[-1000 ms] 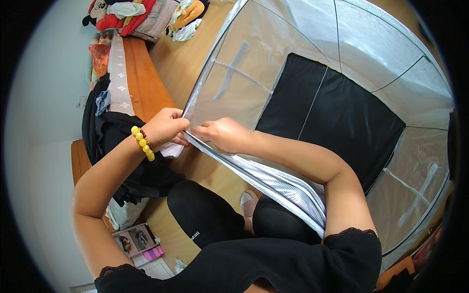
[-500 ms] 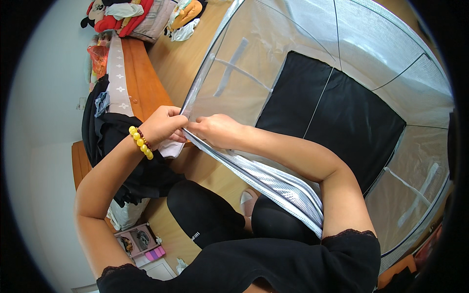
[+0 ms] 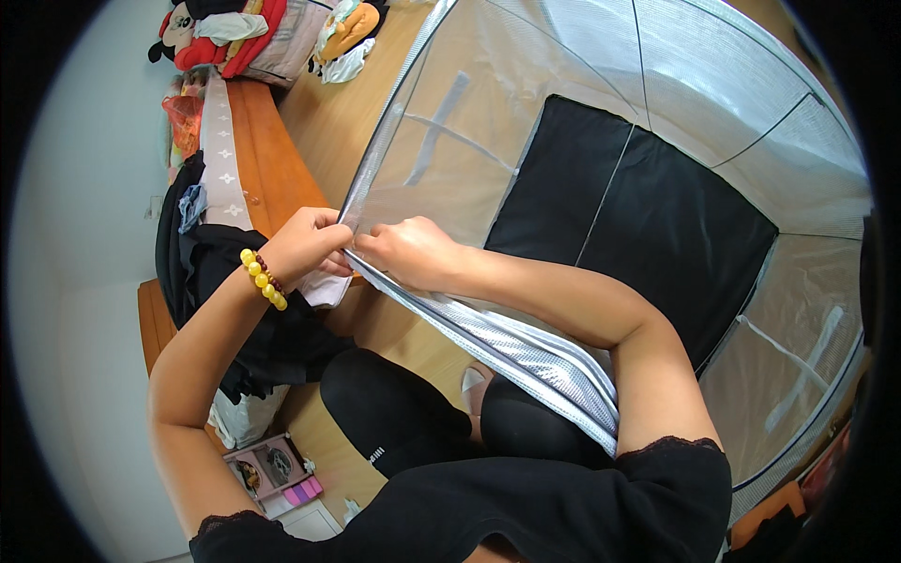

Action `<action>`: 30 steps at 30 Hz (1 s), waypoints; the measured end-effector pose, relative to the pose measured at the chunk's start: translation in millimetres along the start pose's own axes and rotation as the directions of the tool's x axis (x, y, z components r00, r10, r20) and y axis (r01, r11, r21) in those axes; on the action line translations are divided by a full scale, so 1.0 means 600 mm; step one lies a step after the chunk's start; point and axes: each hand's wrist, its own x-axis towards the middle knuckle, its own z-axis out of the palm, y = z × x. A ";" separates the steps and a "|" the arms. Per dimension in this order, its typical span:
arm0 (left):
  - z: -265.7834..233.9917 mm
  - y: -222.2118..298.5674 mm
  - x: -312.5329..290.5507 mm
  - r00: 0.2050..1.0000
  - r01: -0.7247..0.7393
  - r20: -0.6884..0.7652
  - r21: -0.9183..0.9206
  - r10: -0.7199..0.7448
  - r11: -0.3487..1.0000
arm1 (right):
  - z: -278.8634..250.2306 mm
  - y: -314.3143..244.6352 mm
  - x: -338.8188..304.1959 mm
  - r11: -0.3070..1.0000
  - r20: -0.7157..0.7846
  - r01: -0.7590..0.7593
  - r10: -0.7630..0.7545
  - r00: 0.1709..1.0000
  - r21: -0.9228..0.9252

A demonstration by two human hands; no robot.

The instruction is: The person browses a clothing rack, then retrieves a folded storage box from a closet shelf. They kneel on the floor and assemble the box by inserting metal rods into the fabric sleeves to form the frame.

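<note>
A big see-through storage bag (image 3: 784, 66) with silvery mesh edging, thin frame rods and a black base panel (image 3: 624, 216) stands before me, its top open. At its near left corner, my left hand (image 3: 305, 246) pinches the silver edging from outside. Close beside it, my right hand (image 3: 413, 253) reaches over the bag, fingers closed on the inner side of the same edging. Whatever small part lies between the fingertips is hidden. From this corner the near edge with a folded silver flap (image 3: 535, 361) slopes down to my right upper arm.
On the left, dark clothes (image 3: 249, 291) are draped over an orange wooden bench (image 3: 272, 155). Plush toys (image 3: 221, 33) and bundled fabric lie at the far left. A small box of accessories (image 3: 272, 474) sits lower left. My knees are under the near edge, above a wooden floor (image 3: 380, 328).
Both hands stay at the same corner, with small shifts of the fingers. The whole view has moved slightly; the bag sits a little further left in it.
</note>
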 end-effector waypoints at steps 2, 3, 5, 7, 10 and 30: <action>0.001 0.002 -0.001 1.000 0.002 -0.001 -0.004 -0.002 1.000 | 0.005 0.006 0.001 1.000 -0.031 -0.007 0.007 0.999 0.023; 0.001 0.004 -0.002 1.000 0.001 -0.002 -0.001 -0.001 1.000 | 0.008 0.011 0.002 1.000 -0.036 0.013 -0.012 0.999 0.026; 0.001 0.005 -0.002 1.000 0.001 -0.003 0.004 -0.001 1.000 | 0.012 0.019 0.004 0.998 -0.044 0.051 -0.049 0.998 0.034; 0.005 0.007 -0.005 1.000 0.009 -0.006 -0.005 -0.009 1.000 | 0.009 0.024 0.010 0.996 -0.018 -0.027 0.028 0.999 0.084; 0.002 0.004 -0.001 1.000 0.009 0.001 -0.013 -0.009 1.000 | 0.020 0.033 0.015 0.993 -0.052 -0.036 0.042 0.998 0.116; -0.003 0.012 0.035 0.907 -0.348 -0.005 0.554 0.421 0.756 | 0.046 0.106 -0.008 0.984 -0.379 -0.075 0.132 0.916 0.161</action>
